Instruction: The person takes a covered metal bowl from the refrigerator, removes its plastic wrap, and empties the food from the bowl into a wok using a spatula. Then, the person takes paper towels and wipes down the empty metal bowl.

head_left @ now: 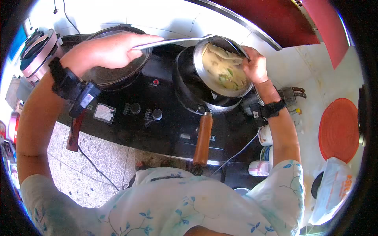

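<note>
Over the wok: my right hand grips tilted bowl, left hand clasps utensil. Likely transferring food; needs steady tilt next.

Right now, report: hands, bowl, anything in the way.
Left hand holding metal handle; right hand gripping metal bowl. Food inside, bowl over black pan. Pan's wooden handle juts bodyward.
</note>
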`<state>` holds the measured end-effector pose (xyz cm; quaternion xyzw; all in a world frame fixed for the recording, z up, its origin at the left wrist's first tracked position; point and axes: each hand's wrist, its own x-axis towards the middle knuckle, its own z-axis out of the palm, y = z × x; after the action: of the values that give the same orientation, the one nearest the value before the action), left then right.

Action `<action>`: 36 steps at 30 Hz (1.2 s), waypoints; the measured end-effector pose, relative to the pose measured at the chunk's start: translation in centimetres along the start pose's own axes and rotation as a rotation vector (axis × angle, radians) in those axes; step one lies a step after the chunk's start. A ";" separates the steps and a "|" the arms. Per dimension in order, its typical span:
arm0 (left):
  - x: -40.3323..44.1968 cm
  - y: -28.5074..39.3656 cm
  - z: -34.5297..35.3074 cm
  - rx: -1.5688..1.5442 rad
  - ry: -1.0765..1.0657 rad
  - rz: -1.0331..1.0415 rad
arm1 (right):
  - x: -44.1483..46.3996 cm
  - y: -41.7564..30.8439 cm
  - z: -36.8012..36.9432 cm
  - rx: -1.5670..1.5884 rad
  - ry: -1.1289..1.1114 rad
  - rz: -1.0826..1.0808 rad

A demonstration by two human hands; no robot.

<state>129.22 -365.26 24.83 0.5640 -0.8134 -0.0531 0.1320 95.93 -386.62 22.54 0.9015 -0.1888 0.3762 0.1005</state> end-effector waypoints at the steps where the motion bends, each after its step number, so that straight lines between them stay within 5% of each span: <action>1: 0.0 0.2 -0.4 -0.002 -0.059 -0.073 | 0.1 0.2 0.0 -0.003 -0.001 0.005; 7: -1.3 2.6 0.6 -0.093 -0.001 -0.058 | 0.1 1.2 1.0 -0.074 -0.042 -0.098; 8: -1.5 4.1 0.0 -0.168 -0.149 -0.312 | 0.0 1.1 1.0 -0.069 -0.049 -0.099; 9: -1.9 1.5 3.3 -0.138 0.101 -0.080 | 0.0 0.9 1.1 -0.065 -0.057 -0.092; 12: -1.9 6.0 5.1 -0.404 0.065 -0.355 | 0.0 0.5 1.2 -0.052 -0.029 -0.043; 17: -0.7 8.1 10.2 -0.454 0.247 -0.335 | 0.2 -0.8 0.8 -0.008 0.039 0.046; 19: -0.7 7.9 8.9 -0.460 0.216 -0.328 | 0.1 -1.1 1.0 -0.029 0.041 0.052; 21: -0.8 6.7 5.6 -0.436 -0.031 -0.427 | 0.0 -0.8 0.9 -0.038 0.028 0.026; 25: 0.1 3.4 2.7 -0.222 -0.035 -0.141 | -0.4 0.1 0.9 -0.032 -0.001 -0.019; 30: -1.0 3.2 1.1 -0.112 -0.045 -0.126 | -0.8 -0.2 0.0 -0.026 -0.057 0.004; 36: -3.2 5.5 3.8 -0.381 0.046 -0.205 | -0.4 -0.5 -0.4 -0.105 -0.062 -0.086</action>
<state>124.31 -360.51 21.99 0.6097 -0.7239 -0.2062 0.2485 95.59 -385.96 22.55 0.9135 -0.1725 0.3331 0.1577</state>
